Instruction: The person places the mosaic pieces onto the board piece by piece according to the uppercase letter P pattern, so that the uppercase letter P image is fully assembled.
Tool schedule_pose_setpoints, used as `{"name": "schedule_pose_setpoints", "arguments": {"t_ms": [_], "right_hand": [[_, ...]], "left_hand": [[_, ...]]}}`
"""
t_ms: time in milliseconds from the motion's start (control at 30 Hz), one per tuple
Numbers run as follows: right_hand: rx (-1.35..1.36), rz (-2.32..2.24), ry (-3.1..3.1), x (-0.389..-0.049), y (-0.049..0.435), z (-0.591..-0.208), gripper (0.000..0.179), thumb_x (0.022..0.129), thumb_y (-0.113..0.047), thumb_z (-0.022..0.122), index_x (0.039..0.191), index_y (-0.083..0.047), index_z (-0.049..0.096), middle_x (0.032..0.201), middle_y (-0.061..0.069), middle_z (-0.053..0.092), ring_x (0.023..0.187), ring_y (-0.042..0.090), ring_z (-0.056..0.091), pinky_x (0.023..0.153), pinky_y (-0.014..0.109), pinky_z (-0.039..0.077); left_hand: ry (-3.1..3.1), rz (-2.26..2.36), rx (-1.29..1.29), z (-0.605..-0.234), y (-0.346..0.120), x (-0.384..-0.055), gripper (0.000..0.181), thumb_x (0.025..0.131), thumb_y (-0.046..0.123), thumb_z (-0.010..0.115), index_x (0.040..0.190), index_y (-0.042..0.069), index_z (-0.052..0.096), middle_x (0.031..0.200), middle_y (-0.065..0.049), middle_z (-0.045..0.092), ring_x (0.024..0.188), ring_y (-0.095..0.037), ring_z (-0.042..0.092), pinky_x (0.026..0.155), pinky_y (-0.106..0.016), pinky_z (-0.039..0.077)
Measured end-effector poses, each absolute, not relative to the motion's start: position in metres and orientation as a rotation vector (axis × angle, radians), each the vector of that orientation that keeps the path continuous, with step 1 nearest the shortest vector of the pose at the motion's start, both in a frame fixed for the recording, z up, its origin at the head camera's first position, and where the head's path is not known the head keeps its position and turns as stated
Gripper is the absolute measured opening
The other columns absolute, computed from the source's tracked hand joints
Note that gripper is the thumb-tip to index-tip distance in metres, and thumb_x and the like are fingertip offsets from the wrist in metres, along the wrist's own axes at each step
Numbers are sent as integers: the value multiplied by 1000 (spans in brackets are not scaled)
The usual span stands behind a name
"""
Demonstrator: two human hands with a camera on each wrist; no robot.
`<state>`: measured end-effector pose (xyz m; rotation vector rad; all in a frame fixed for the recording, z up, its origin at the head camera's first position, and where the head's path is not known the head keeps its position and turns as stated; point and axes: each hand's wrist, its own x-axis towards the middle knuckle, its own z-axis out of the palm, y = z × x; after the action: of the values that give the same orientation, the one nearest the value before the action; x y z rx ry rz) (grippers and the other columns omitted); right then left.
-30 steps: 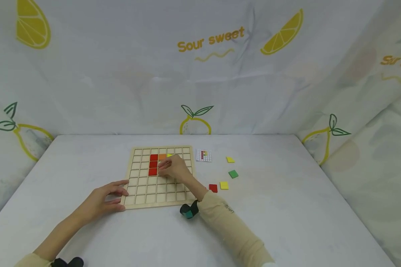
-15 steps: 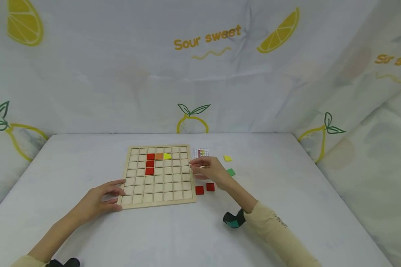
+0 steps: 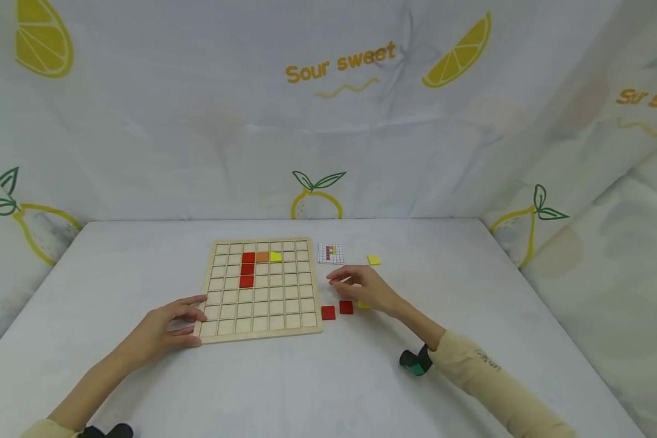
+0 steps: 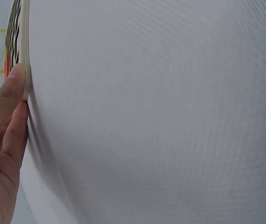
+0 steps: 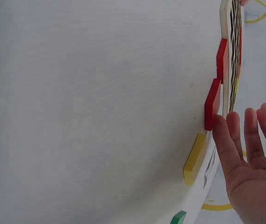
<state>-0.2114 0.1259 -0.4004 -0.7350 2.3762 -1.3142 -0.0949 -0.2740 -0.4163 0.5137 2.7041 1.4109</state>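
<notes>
A wooden grid board [image 3: 260,310] lies on the table. In it sit several red tiles [image 3: 247,269] in a column, an orange tile [image 3: 262,257] and a yellow tile [image 3: 275,257]. My left hand [image 3: 161,328] holds the board's near left corner, its thumb [image 4: 16,74] against the edge. Right of the board, my right hand [image 3: 367,289] hovers above loose tiles with relaxed, slightly bent fingers and nothing between them. Below it lie two red tiles [image 3: 346,307] and a partly covered yellow tile [image 3: 364,305]. The green tile [image 5: 178,217] shows only in the right wrist view.
A small card [image 3: 331,253] printed with a coloured grid lies beside the board's far right corner. Another yellow piece [image 3: 373,260] with a cut corner is farther right. A white cloth with lemon prints [image 3: 316,207] hangs behind the table.
My right hand has left the board and moved right, over the loose tiles, uncovering the rest of the grid. The left hand stays at the board's corner. The head view has shifted slightly.
</notes>
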Motion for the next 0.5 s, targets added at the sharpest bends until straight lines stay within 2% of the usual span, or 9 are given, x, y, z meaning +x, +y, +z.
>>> {"name": "schedule_pose_setpoints", "arguments": {"t_ms": [167, 500], "right_hand": [[-858, -1251, 2359, -211, 128, -403, 25, 95, -13, 61, 117, -2, 65, 113, 9, 66, 91, 21, 63, 75, 24, 57], [-825, -1273, 2214, -190, 136, -405, 25, 95, -12, 61, 118, -3, 65, 113, 10, 66, 89, 21, 62, 76, 23, 58]], "left_hand": [[2715, 1394, 522, -416, -274, -95, 34, 72, 11, 83, 100, 5, 65, 138, -25, 47, 108, 16, 43, 85, -21, 56], [2726, 1390, 529, -416, -274, -94, 33, 73, 13, 82, 100, 7, 65, 138, -24, 47, 108, 13, 46, 84, -22, 57]]}}
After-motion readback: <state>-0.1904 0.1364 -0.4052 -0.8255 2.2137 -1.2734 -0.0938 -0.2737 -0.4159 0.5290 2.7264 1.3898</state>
